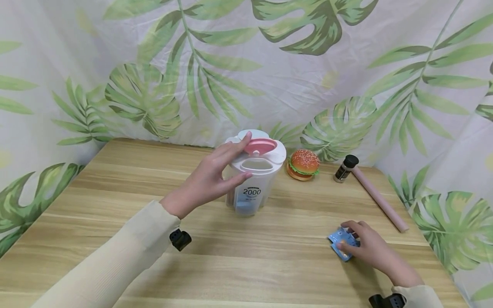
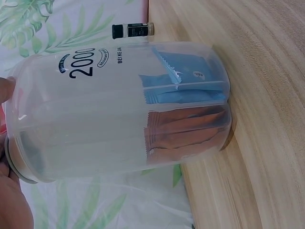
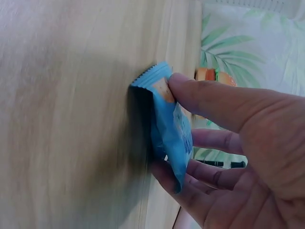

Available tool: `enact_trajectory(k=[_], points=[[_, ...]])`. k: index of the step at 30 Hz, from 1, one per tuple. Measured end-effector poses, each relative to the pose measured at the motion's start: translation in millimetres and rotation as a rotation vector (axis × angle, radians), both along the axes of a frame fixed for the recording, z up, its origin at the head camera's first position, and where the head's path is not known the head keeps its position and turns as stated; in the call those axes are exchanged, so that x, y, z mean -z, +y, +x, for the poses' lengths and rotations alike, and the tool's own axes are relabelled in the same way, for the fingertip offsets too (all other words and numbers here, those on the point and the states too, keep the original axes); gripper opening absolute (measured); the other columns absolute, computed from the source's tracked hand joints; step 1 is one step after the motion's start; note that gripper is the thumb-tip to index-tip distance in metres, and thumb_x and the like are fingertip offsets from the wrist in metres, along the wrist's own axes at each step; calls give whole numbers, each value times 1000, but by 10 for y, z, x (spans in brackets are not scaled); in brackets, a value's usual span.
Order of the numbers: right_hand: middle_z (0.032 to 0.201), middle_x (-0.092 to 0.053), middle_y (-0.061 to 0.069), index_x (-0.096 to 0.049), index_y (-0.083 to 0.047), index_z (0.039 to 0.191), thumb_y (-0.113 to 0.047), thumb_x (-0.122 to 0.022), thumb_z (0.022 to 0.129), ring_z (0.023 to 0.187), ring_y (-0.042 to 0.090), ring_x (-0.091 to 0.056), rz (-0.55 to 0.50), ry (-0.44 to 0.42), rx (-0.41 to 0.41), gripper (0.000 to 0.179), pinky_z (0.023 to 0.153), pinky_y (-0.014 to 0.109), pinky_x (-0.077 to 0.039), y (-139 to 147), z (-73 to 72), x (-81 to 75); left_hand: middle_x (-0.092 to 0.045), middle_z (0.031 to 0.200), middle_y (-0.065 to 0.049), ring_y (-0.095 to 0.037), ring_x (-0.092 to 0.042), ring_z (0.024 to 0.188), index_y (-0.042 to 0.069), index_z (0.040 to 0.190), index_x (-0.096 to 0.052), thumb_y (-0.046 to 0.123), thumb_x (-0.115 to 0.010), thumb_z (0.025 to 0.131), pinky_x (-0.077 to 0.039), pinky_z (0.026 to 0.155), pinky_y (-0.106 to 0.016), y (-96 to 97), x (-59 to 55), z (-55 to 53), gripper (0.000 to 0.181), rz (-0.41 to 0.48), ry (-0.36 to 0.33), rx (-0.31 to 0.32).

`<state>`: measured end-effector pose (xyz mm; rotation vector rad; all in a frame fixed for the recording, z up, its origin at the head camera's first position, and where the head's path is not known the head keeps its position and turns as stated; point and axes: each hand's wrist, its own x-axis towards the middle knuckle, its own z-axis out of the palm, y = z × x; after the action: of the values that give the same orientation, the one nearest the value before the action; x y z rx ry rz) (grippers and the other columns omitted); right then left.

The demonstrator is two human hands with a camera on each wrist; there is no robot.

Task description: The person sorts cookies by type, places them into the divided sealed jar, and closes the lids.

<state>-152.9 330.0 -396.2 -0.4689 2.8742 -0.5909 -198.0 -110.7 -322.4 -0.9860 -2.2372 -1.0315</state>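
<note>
A tall clear plastic storage container [image 1: 252, 188] marked 2000 stands upright on the table. Its white lid [image 1: 278, 149] has a raised pink flap [image 1: 262, 146] and an oval opening in front. My left hand [image 1: 209, 175] grips the lid from the left, thumb near the opening and a finger by the flap. Through the wall in the left wrist view, blue packets [image 2: 190, 76] and brown packets [image 2: 186, 133] sit in separate compartments at the bottom. At the right, my right hand [image 1: 369, 246] pinches a small blue packet [image 3: 169, 124] with serrated ends, close above the tabletop.
Behind and right of the container sits a toy hamburger [image 1: 303, 164]. Farther right stand a small black-capped bottle [image 1: 345, 168] and, lying beside it, a pink rod [image 1: 381, 201]. A leaf-patterned cloth [image 1: 215, 85] hangs along the back of the wooden table [image 1: 231, 265].
</note>
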Motion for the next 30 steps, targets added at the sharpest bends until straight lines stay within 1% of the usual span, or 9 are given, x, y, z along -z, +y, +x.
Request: enact_trajectory(k=[4,8,11,15,19,22,26,28,30], points=[[113,-63,23,-62,5,133,-26,-83,90,97,32,-67,-17,15,24,57,79,47,-59,59,42,24,-67,138,-12,-28,-59,135,10,163,-36,18,-81,93,-47,119,-48,3,1,-2,84,1,1,1],[106,-61,20,-63,4,129,-23,-86,88,90,23,-60,-15,48,40,55,72,33,-52,91,54,49,-67,138,-12,-28,-59,136,10,164,-35,18,-81,93,-47,119,-48,4,1,-4,84,-1,-3,-1],[102,-60,17,-65,2,123,-22,-87,86,86,18,-54,-8,73,47,49,68,28,-45,102,56,65,-67,139,-12,-28,-59,136,10,164,-35,18,-80,94,-46,120,-48,3,1,-3,84,-2,-6,-2],[98,-61,12,-66,-3,113,-19,-87,86,84,14,-52,-2,94,39,38,68,26,-44,108,68,72,-67,138,-12,-28,-59,135,10,164,-35,18,-81,94,-46,119,-48,4,1,-2,84,0,-3,-2],[92,-62,3,-66,-8,103,-17,-87,86,79,7,-47,-1,102,-2,28,65,23,-41,110,85,54,-67,137,-12,-28,-59,134,9,163,-36,17,-81,93,-47,119,-48,1,5,-4,84,1,-1,0],[93,-67,0,-71,-12,98,-20,-85,87,81,7,-55,12,72,-30,20,68,23,-46,108,92,6,-67,136,-12,-28,-60,134,9,163,-36,18,-81,94,-47,119,-47,-1,6,-4,83,0,-1,0],[105,-75,2,-77,-14,102,-28,-80,93,95,15,-69,8,-29,-85,17,76,24,-55,97,102,-75,-67,137,-12,-28,-59,135,9,163,-36,18,-81,94,-47,119,-48,0,4,0,83,0,4,-1],[104,-75,0,-77,-13,103,-28,-77,96,93,9,-67,-26,-73,-129,16,74,23,-54,81,111,-94,-67,137,-11,-28,-59,135,10,163,-36,18,-81,94,-46,120,-48,2,2,4,83,0,5,-2],[94,-70,-6,-75,-14,97,-27,-75,98,83,1,-60,-72,-99,-175,13,68,20,-49,53,118,-95,-67,137,-11,-28,-58,136,10,163,-36,18,-81,94,-46,120,-48,1,3,7,83,-1,6,-4]])
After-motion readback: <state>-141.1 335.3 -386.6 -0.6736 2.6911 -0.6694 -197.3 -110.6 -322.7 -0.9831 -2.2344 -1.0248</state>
